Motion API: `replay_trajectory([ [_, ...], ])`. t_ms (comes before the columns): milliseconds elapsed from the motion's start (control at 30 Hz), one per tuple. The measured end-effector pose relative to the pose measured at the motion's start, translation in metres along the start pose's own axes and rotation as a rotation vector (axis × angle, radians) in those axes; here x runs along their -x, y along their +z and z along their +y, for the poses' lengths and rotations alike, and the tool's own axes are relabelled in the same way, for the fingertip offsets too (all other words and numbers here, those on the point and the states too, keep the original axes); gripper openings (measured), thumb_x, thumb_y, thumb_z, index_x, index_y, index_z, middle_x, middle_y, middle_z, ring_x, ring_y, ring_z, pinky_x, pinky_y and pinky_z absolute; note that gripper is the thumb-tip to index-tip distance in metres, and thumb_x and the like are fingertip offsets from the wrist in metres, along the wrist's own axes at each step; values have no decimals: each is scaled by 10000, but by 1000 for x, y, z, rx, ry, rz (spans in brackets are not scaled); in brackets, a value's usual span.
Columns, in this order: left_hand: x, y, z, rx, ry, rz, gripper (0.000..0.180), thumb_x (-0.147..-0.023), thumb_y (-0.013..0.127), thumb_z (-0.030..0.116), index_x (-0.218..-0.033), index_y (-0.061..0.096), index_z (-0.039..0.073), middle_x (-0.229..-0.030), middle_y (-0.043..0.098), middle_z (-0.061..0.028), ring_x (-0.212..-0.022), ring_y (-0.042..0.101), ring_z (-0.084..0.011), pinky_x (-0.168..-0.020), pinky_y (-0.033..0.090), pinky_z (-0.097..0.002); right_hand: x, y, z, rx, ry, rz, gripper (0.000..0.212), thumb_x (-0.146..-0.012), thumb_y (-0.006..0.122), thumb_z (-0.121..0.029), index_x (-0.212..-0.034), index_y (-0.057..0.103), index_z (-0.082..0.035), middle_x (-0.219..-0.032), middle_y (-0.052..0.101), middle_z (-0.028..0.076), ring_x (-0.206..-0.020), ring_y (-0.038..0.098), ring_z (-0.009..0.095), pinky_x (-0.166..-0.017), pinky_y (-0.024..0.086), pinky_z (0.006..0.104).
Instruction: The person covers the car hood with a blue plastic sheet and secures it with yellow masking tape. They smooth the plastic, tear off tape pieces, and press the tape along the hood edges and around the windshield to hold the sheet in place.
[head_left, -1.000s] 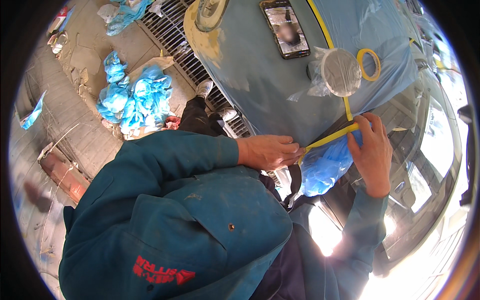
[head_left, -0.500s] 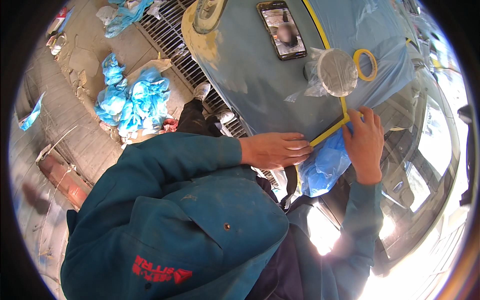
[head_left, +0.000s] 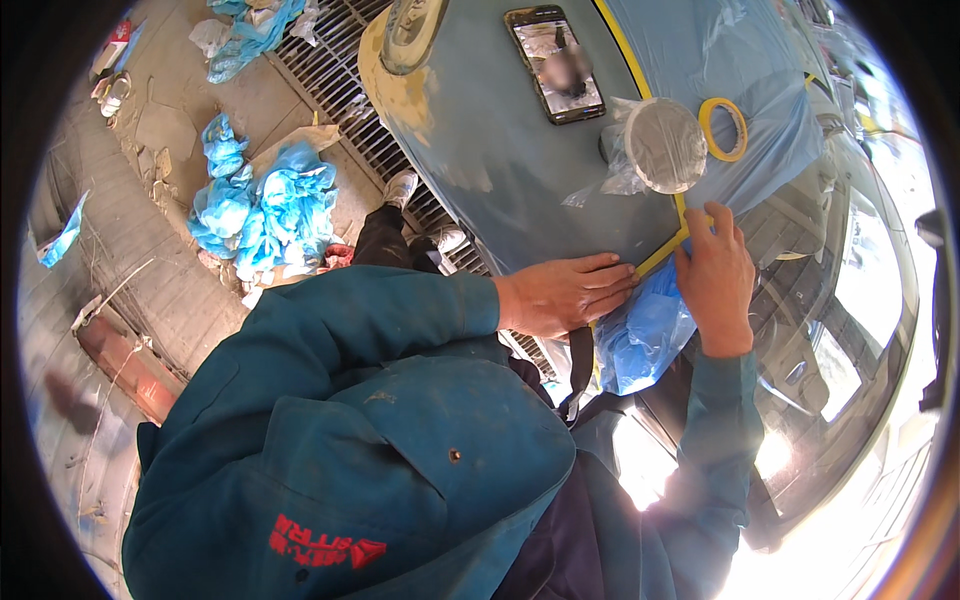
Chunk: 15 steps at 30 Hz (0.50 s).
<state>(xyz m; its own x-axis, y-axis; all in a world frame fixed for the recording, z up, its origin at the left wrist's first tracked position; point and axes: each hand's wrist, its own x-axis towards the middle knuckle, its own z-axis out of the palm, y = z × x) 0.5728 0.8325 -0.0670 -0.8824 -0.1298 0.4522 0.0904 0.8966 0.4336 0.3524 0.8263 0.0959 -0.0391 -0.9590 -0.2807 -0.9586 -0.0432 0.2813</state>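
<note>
My left hand (head_left: 570, 295) lies flat with outstretched fingers on the lower edge of a grey vehicle panel (head_left: 530, 190). Its fingertips reach the yellow masking tape (head_left: 662, 252) along that edge. Off to the right, my right hand (head_left: 720, 290) has its fingers bent around the corner where two tape strips meet. A bit of yellow tape shows at its fingertips. Between the hands, bunched blue plastic film (head_left: 645, 335) hangs below the tape. Thin translucent masking film (head_left: 730, 60) covers the surface beyond the tape line.
On the panel rest a phone (head_left: 556, 65) and a round, plastic-wrapped disc (head_left: 665, 145). A yellow tape roll (head_left: 723, 129) lies on the film beside them. Crumpled blue plastic (head_left: 270, 205) is on the floor at left, near a metal grating (head_left: 345, 85). Window glass (head_left: 800, 310) stretches right.
My left hand has slid slightly right along the taped edge. The right hand has shifted a little up and left, its fingers more curled. The view has moved slightly.
</note>
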Motion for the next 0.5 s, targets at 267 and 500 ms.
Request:
replay_trajectory([
  [267,-23,3,-11,2,-35,49,903,-1037,631,587,-1604,527,-108,-1695,533,-234,-1634,426,-361,-1397,288,-513,-1,0,4,-5,5,3,534,-879,868,-125,-1376,674,-116,-1472,651,143,-1241,700,389,-983,610,513],
  [500,-37,6,-18,91,-63,82,1053,-988,666,685,-1641,476,-120,-1669,528,-268,-1623,438,-366,-1401,278,-516,-1,-8,7,-18,15,-19,550,-879,892,-153,-1381,672,-109,-1486,650,146,-1271,690,388,-1012,590,516],
])
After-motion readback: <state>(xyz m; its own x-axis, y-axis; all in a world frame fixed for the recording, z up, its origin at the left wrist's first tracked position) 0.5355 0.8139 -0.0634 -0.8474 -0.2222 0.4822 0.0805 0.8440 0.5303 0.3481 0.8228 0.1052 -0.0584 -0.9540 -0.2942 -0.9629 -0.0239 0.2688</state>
